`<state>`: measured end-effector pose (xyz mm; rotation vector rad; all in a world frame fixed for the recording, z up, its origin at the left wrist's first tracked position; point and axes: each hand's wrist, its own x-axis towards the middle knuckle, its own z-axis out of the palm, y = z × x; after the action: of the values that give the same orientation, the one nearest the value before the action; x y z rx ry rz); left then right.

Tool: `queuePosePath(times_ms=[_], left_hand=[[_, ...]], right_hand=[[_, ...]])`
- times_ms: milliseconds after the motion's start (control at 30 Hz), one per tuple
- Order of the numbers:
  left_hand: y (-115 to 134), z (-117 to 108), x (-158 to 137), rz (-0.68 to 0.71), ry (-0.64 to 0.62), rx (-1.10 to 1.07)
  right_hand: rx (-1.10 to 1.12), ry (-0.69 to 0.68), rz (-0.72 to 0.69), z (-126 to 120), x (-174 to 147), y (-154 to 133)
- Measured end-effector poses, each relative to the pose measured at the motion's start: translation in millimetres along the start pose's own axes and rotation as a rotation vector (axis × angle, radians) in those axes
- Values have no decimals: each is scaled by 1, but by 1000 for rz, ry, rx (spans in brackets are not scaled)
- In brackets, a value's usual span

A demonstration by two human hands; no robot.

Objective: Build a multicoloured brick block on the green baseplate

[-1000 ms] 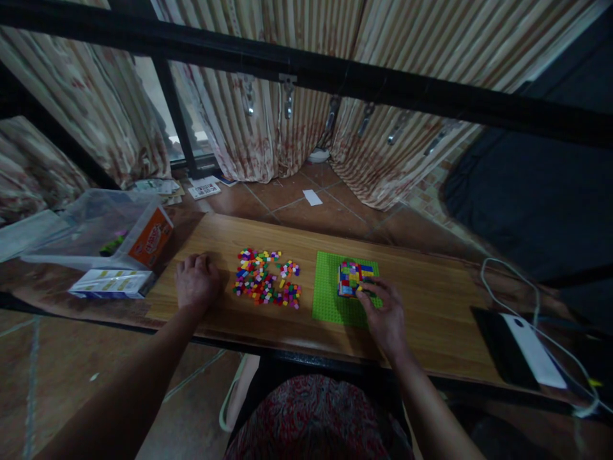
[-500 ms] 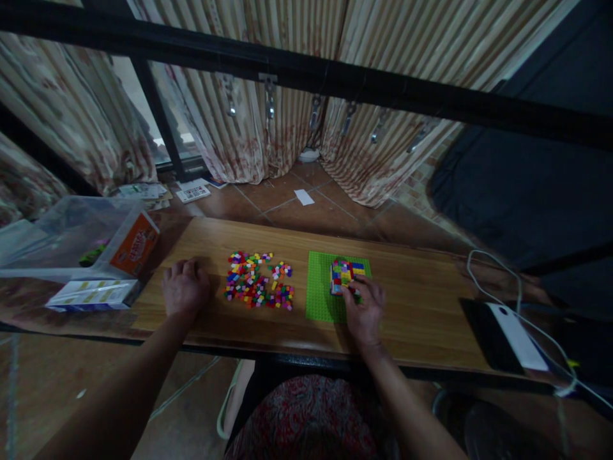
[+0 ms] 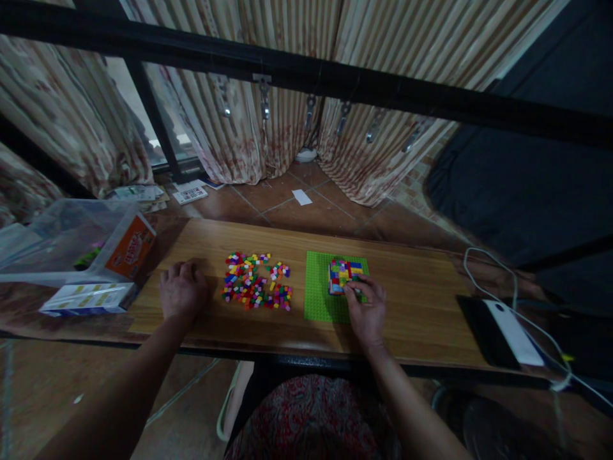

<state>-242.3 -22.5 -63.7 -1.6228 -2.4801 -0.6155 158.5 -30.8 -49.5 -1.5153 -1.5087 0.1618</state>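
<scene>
My left hand [image 3: 182, 292] rests on the wooden board, left of a spread of small coloured building bricks [image 3: 253, 281]. Its fingers are loosely bent and apart, with nothing seen in them. On a green studded baseplate [image 3: 318, 306] stands a low block of many-coloured bricks [image 3: 340, 271]. My right hand [image 3: 368, 310] is over the front right part of that block, thumb and forefinger pinched together at its edge. Whatever lies between those fingertips is too small to make out, and the hand hides part of the block and baseplate.
A clear plastic bin [image 3: 71, 236] with an orange label and a white-and-yellow box [image 3: 89, 298] stand at the left. A white device [image 3: 512, 332] with a cable [image 3: 514, 281] lies at the right on something black. A dark rail [image 3: 297, 67] crosses before the curtains.
My right hand stays at the brick block with its fingers shifted slightly. My left hand keeps its place on the board. The whole view has moved a little.
</scene>
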Motion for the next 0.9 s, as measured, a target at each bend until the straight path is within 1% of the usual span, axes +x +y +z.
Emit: queuePosePath(times_ms=[133,300,500,700,900], left_hand=[[0,0,0,6,4,-7],[-1,1,0,9,12,3],[1,0,0,1,-2,0],[2,-1,0,12,6,16],[4,-1,-3,-5,-6,54]], right_hand=[[65,7,81,2,3,-1],[181,46,218,7,7,-2],[256,68,317,13,12,1],[266,81,336,16,17,-3],[241,39,305,11,16,0]])
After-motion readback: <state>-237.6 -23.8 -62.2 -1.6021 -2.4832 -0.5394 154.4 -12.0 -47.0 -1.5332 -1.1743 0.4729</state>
